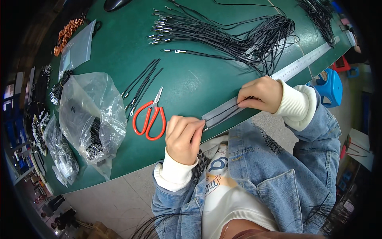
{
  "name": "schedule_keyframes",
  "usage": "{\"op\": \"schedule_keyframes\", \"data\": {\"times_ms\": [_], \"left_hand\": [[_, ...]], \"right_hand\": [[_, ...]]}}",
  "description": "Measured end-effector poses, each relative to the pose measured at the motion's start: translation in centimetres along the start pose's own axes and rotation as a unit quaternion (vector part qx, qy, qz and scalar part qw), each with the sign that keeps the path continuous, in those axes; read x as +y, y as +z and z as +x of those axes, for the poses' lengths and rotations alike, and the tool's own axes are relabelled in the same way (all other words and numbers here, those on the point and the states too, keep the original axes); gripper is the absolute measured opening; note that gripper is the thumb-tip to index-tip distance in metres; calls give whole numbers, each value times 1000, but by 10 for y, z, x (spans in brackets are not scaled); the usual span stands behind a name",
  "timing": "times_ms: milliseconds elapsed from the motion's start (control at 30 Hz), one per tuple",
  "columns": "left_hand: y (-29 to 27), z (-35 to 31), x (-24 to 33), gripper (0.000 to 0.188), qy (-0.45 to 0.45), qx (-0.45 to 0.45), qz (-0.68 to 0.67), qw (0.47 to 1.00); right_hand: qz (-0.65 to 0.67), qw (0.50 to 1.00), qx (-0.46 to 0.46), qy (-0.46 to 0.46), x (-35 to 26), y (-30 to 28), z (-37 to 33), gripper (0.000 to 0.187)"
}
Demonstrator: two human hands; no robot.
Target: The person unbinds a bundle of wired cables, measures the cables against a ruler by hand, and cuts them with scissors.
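Observation:
A thin black cable (pixel 223 116) is stretched along a long metal ruler (pixel 298 65) at the table's near edge. My left hand (pixel 184 138) pinches one end of the cable at the ruler's left end. Farther right, my right hand (pixel 262 95) is closed on the cable, its fingertips pressed together over the ruler. Part of the cable is hidden under these fingers. To the left of my left hand lie scissors (pixel 160 113) with red handles, their blades slightly apart. Several short black cables (pixel 139 89) with metal lugs rest beside the scissors.
A large bundle of black cables (pixel 238 38) with metal ends spreads across the far side of the green table (pixel 115 36). Clear plastic bags (pixel 85 119) holding cables stand at the left. Another cable bundle (pixel 318 20) lies far right. A blue stool (pixel 331 87) is beyond the table.

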State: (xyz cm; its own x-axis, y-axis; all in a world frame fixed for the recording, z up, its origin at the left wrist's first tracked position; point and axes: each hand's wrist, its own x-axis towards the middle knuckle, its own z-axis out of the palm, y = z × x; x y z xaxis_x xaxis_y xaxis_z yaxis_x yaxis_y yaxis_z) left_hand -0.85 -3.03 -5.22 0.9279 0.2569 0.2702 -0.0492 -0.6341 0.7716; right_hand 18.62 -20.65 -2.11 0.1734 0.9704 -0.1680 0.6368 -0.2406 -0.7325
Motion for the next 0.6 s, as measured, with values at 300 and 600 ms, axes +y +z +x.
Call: {"op": "schedule_keyframes", "data": {"times_ms": [300,600], "left_hand": [[-6,-2,3,21,16,-14,46,999],[1,-6,0,18,74,3,90,993]], "right_hand": [[-2,999,-2,43,1,3,-2,12],[-21,996,9,86,-19,13,3,9]]}}
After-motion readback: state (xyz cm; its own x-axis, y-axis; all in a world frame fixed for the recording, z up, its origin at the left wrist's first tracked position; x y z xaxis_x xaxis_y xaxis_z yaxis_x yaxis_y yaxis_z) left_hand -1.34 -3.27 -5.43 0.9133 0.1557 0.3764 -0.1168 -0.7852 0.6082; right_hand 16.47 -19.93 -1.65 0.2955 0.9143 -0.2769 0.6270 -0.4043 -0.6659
